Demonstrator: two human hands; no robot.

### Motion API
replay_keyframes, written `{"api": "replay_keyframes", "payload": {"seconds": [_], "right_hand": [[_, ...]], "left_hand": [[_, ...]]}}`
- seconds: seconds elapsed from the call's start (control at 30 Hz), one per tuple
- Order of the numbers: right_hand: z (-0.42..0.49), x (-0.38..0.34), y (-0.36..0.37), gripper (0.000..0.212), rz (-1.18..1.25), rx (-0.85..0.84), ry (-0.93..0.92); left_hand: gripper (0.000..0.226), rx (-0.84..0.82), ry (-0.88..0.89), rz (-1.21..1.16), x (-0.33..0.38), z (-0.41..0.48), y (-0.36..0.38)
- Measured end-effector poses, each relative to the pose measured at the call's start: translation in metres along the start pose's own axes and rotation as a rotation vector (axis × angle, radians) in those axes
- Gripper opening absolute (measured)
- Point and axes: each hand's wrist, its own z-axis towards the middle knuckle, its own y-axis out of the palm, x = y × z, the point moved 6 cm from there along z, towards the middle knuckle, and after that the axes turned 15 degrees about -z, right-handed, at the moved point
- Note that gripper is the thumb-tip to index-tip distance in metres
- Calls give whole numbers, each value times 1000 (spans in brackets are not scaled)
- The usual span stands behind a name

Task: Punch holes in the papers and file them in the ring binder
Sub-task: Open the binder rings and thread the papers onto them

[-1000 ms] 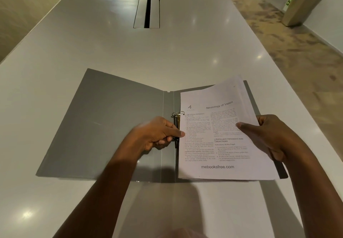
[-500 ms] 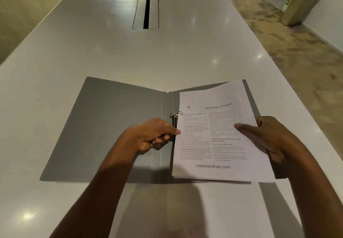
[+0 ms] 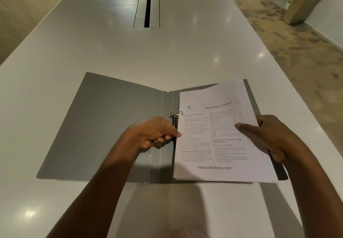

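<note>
A long pale table [image 3: 111, 52] is seen running away up the frame, with a dark cable slot [image 3: 147, 7] set into its far middle. Patterned flooring is glimpsed off to the right, and 1 planter [image 3: 304, 5] is parked there by the wall.

And here, square in the middle of the near end, the grey ring binder [image 3: 102, 126] is laid wide open, both covers flat on the table. The papers [image 3: 222, 154] are spread over the right cover as 1 thick stack, with a page headed "Neurology of Vision" on top and the sheet edges fanned along the right side.

Now to the hands. The stack's right edge is gripped by the right hand [image 3: 269, 135], the thumb laid on the top page and the fingers tucked underneath. The left hand [image 3: 154, 133] is held at the spine with its fingers curled, and the stack's left edge is touched by 1 fingertip; whether anything is pinched there cannot be told.

Smallest of all, the metal rings [image 3: 176, 114] are spotted standing up at the spine, just beside the stack's left edge and just above the left hand.
</note>
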Motion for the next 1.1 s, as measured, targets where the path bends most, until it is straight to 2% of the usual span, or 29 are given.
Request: {"api": "replay_keyframes", "payload": {"seconds": [0.2,0.37,0.57,0.8,1.1], "right_hand": [[-4,1,4,9,26,-32,1],[-8,15,9,16,40,-40,5],[-12,24,13,14,14,-37,23],[-10,32,16,20,19,-75,42],[-8,39,18,21,2,-84,20]], "left_hand": [[12,-23,-6,48,-1,0,-6],[11,-41,-27,101,-3,0,-9],[17,-57,-29,127,-5,1,-10],[13,-47,-58,191,-3,2,-2],[9,87,-31,289,1,-2,8]]}}
